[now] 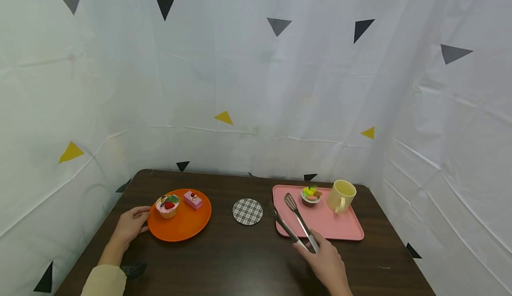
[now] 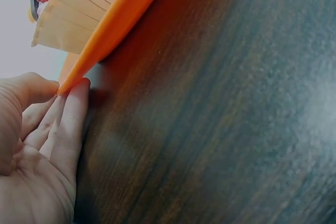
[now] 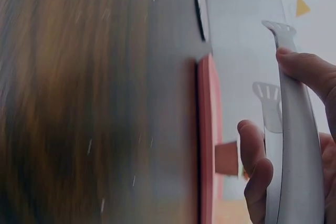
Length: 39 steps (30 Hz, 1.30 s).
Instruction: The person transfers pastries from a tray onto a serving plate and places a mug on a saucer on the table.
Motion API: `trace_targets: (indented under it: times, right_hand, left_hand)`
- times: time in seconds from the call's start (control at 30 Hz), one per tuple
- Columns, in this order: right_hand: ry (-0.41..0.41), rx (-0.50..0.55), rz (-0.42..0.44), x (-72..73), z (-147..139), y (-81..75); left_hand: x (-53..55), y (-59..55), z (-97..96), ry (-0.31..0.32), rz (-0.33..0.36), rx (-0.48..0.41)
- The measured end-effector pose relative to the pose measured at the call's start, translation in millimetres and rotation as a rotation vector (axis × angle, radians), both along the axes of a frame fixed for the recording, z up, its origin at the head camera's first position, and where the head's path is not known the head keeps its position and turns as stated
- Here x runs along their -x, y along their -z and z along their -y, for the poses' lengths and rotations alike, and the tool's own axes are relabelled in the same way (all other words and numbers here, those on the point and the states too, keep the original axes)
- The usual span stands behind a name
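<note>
My left hand [image 1: 131, 226] pinches the left rim of an orange plate [image 1: 180, 227], thumb on top and fingers beneath, as the left wrist view shows. On that plate stand a toy cupcake [image 1: 167, 206] with a strawberry on top and a small pink cake slice [image 1: 193, 199]. My right hand [image 1: 326, 260] grips metal tongs [image 3: 299, 145] whose two arms are spread, with nothing between the tips. The tongs reach over the left part of a pink tray [image 1: 332, 227]. A second toy cupcake [image 1: 310, 196] in a brown cup and a yellow mug [image 1: 342, 194] stand on this tray.
Between plate and tray lies a round checkered coaster [image 1: 247, 211]. All of it is on a dark wooden table [image 1: 224, 260]. A white curtain [image 1: 256, 82] with printed triangles hangs behind and along both sides.
</note>
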State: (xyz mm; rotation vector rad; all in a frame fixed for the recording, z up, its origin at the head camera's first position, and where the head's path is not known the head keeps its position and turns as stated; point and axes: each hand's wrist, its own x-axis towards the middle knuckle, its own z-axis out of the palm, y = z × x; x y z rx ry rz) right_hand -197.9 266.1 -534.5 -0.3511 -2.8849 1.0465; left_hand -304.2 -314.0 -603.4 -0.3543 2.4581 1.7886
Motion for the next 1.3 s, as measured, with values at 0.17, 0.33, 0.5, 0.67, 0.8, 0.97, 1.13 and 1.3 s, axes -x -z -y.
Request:
trace_targets:
  times: [0.17,0.33,0.5,0.67,0.8,0.97,1.13,1.3]
  right_hand:
    - [0.029,-0.017,0.029,-5.2,-19,2.3]
    - [0.053,-0.029,0.062,-9.4,-32,3.3]
    - [0.066,-0.045,0.115,-12.6,-43,1.2]
    - [0.086,-0.064,0.155,-15.1,-55,-0.4]
    - [0.090,-0.082,0.171,-16.1,-63,-3.2]
    - [0.089,-0.124,0.174,-10.2,-70,-7.2]
    - [0.086,-0.162,0.169,-1.1,-77,-11.5]
    - [0.110,-0.171,0.187,10.1,-79,-16.0]
  left_hand:
    - [1.5,1.2,0.8,-0.002,0.006,0.001]
    - [0.9,-0.2,0.6,0.003,0.007,0.002]
    - [0.8,-0.7,-0.4,0.003,0.010,0.004]
    - [1.6,0.1,0.9,0.017,0.012,-0.006]
    - [2.1,-0.9,2.7,0.034,0.011,-0.006]
    - [3.0,-0.7,3.9,0.043,0.016,-0.014]
    - [2.5,-0.2,6.1,0.050,0.023,-0.006]
    - [2.6,-0.1,8.3,0.059,0.026,-0.019]
